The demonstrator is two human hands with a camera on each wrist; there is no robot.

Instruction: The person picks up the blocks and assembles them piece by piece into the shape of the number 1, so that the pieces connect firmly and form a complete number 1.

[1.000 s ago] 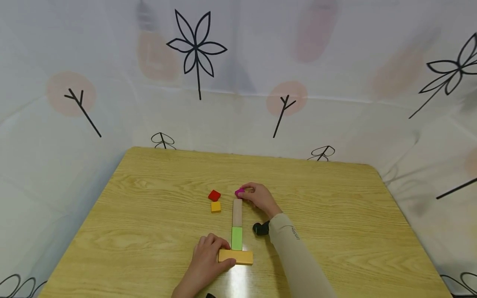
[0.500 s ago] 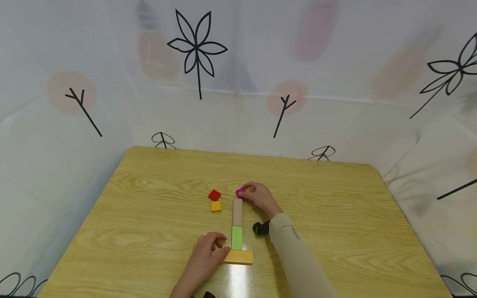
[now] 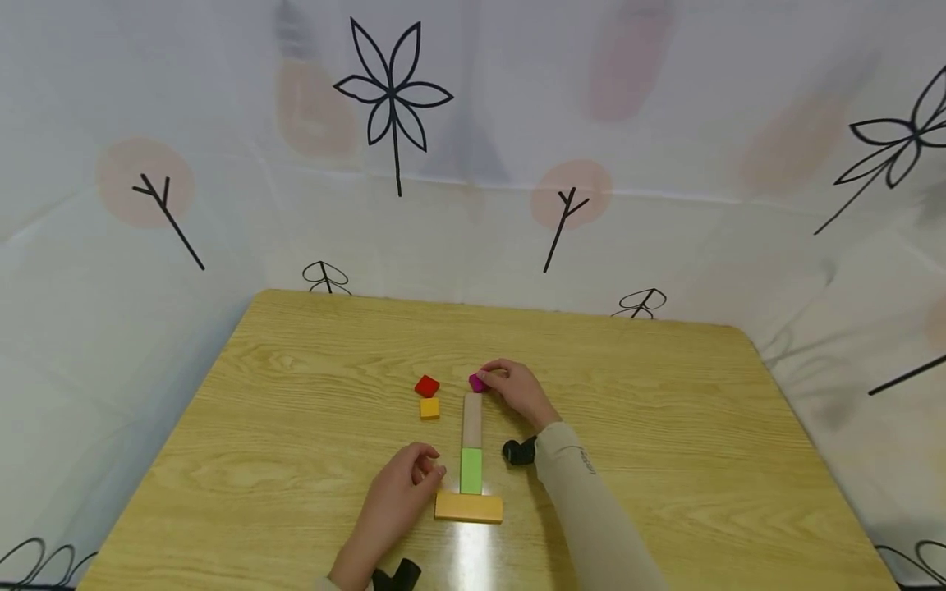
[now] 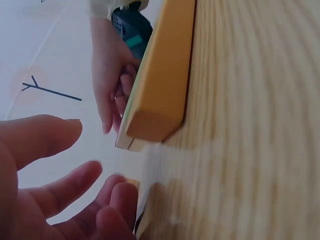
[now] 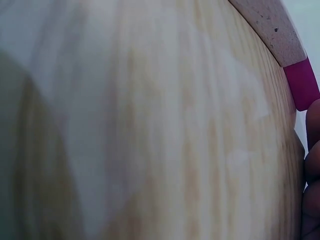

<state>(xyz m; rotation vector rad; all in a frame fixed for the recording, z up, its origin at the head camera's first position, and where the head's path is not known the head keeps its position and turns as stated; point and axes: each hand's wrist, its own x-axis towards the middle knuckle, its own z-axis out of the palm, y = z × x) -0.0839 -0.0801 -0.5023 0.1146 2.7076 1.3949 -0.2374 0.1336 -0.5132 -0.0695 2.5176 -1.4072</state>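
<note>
On the table, a row of blocks runs away from me in the head view. An orange block [image 3: 469,507] lies crosswise at the near end, then a green block [image 3: 470,470] and a pale wooden block [image 3: 472,420]. A magenta block [image 3: 476,382] sits at the far end, against the wooden block's end in the right wrist view. My right hand [image 3: 516,391] holds the magenta block at its right side with thumb and fingertips. My left hand [image 3: 399,487] is empty, fingers loosely bent, left of the orange and green blocks; the left wrist view shows a gap to the orange block [image 4: 162,75].
Left of the row lie a red block [image 3: 426,386] and a yellow block [image 3: 429,409], close together. Black wrist devices show at my right wrist [image 3: 520,451] and left wrist [image 3: 397,574]. A patterned cloth [image 3: 473,238] hangs behind the wooden table [image 3: 665,492].
My left hand has let go of the orange block and drawn back to the left. My right hand stays at the magenta block, its thumb now covering less of it.
</note>
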